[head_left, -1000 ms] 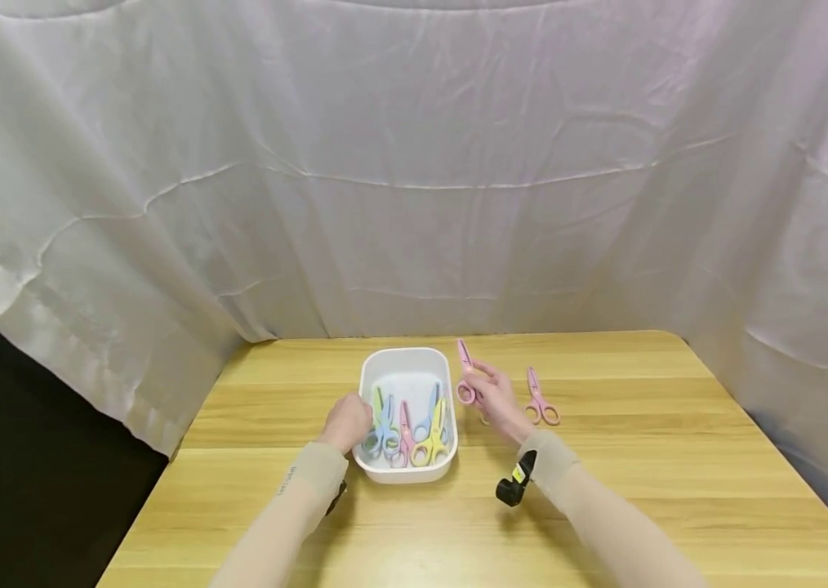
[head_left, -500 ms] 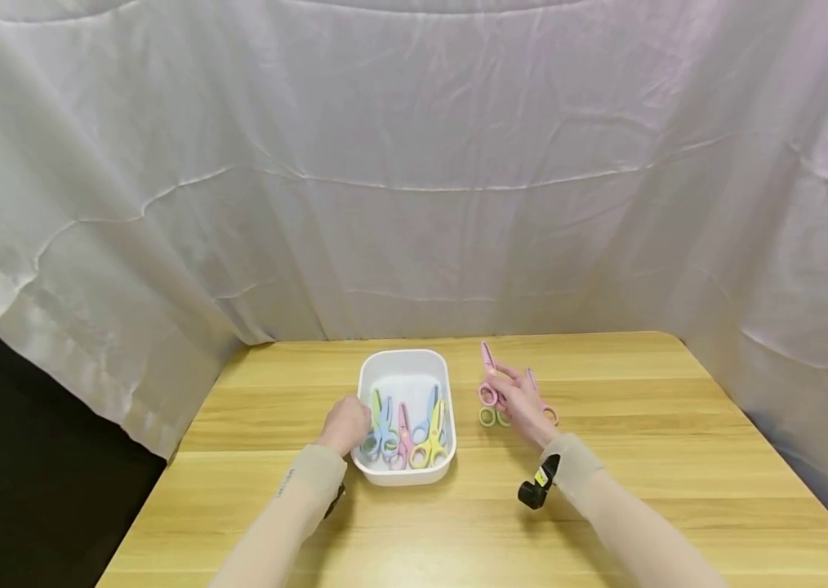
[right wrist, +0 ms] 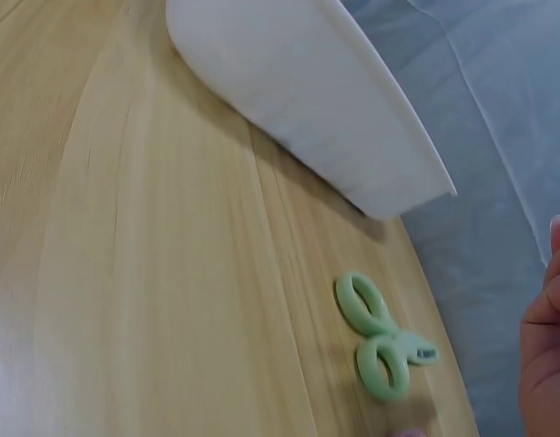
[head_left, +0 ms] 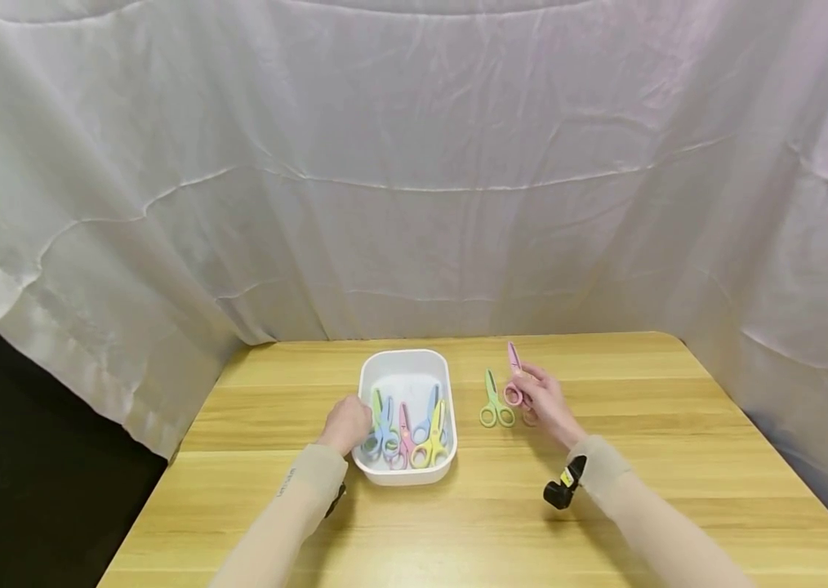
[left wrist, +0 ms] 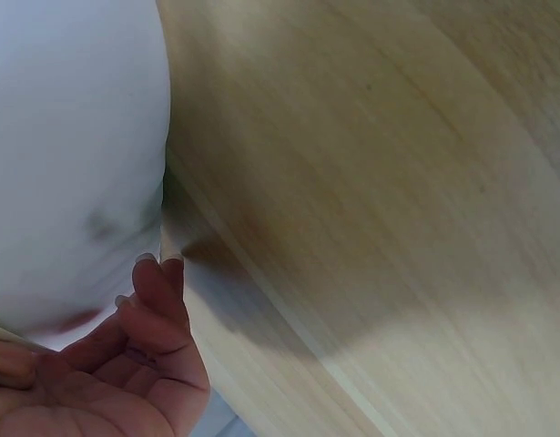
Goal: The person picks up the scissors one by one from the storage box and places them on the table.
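My right hand [head_left: 540, 400] pinches a pair of pink scissors [head_left: 513, 384] by the handle end, blades pointing up and away, over the table right of the bin. A second pink pair lies behind this hand, with only part of its handle loop [head_left: 530, 417] showing. Just to the left, green scissors [head_left: 493, 404] lie flat on the wood. My left hand [head_left: 349, 422] grips the left rim of the white plastic bin [head_left: 405, 478]; in the left wrist view its fingers [left wrist: 157, 314] curl against the outer wall. Inside the bin are yellow scissors [head_left: 432, 445], pink scissors [head_left: 405, 433] and several blue and green pairs.
The wooden table [head_left: 414, 539] ends at the back against a pale grey curtain [head_left: 414, 245], which also hangs along both sides. A dark area [head_left: 32, 457] lies beyond the table's left edge.
My right hand has moved right from beside the bin, carrying the pink scissors past the green pair, which is now uncovered, and in front of the second pink pair. My left hand stays put.
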The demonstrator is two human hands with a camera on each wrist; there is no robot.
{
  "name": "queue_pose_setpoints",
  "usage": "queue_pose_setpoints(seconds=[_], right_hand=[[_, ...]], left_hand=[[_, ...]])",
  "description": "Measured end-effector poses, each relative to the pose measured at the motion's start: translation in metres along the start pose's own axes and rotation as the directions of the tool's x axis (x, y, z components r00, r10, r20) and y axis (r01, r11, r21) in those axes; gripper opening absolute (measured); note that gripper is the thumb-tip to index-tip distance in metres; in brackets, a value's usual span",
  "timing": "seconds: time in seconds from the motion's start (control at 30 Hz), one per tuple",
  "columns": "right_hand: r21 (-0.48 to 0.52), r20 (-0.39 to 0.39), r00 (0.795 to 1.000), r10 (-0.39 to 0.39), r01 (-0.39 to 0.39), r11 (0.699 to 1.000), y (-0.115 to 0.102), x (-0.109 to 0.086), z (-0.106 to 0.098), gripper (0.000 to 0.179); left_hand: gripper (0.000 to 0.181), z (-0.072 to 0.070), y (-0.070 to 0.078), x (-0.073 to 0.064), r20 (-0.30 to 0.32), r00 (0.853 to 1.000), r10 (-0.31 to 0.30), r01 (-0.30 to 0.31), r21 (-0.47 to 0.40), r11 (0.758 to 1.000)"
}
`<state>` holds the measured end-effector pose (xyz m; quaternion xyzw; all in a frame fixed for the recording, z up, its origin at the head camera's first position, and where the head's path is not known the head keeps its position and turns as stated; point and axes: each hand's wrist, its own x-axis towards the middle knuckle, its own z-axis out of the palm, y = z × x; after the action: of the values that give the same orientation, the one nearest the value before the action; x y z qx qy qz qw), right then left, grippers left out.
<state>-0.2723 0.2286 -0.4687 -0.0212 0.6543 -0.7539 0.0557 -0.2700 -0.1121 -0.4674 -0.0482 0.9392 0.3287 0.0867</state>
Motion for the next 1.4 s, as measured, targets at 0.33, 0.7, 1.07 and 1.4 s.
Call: queue_pose_setpoints(seconds=[0.33,0.7,1.07,1.4], right_hand=[[0.003,-0.042,0.999,0.002,-0.002,1.000,0.001,-0.007,-0.027,0.052],[-0.033,-0.044,0.999,0.029,-0.031,0.999,0.003,-0.014,-0.062,0.058],[-0.071,-0.029,0.997,0.075,-0.077,0.994,0.005,-0.016,-0.094,0.064],[-0.272,-0.100,0.990,0.103,-0.126,0.954,0.016,-0.020,-0.121,0.064]], left_hand=[[0.025,0.001,0.000,-0.001,0.004,1.000,-0.013,0.013,-0.003,1.000],[0.026,0.000,0.000,-0.003,0.007,1.000,-0.015,0.015,-0.001,1.000],[0.025,-0.003,0.002,-0.004,0.012,1.000,-0.014,0.014,-0.010,1.000],[0.025,-0.002,0.003,-0.003,0.009,1.000,-0.014,0.014,-0.007,1.000]])
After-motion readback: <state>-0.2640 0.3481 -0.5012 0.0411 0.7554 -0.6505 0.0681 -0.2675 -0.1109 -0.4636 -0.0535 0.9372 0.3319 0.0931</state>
